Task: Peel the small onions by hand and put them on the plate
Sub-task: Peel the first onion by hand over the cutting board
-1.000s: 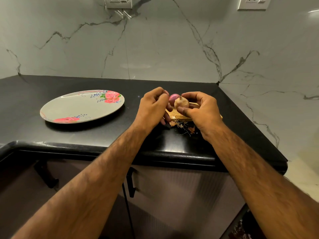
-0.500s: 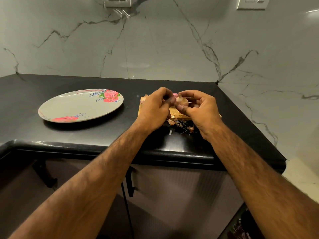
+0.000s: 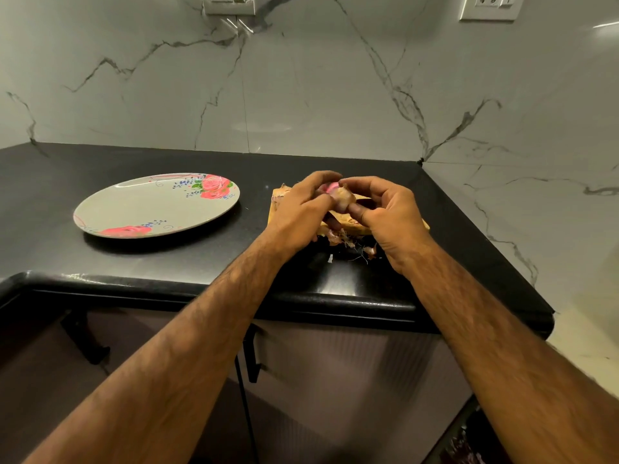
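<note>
A small onion (image 3: 339, 195), pink where peeled and brown where skin still clings, is held between both hands above a wooden board (image 3: 360, 227). My left hand (image 3: 299, 214) curls its fingers round the onion's left side. My right hand (image 3: 385, 212) pinches the brown skin side with thumb and fingers. A grey plate (image 3: 147, 209) with pink roses lies bare on the black counter, to the left of the hands. Loose onion skins and roots (image 3: 348, 244) lie at the board's near edge.
The black counter (image 3: 167, 262) ends in a rounded front edge just below my wrists. Marble walls close the back and right side, meeting in a corner behind the board. Cabinet doors with dark handles (image 3: 253, 356) are below.
The hands stay together over the board and keep working the onion. More pink flesh shows at the top now than half a second ago.
</note>
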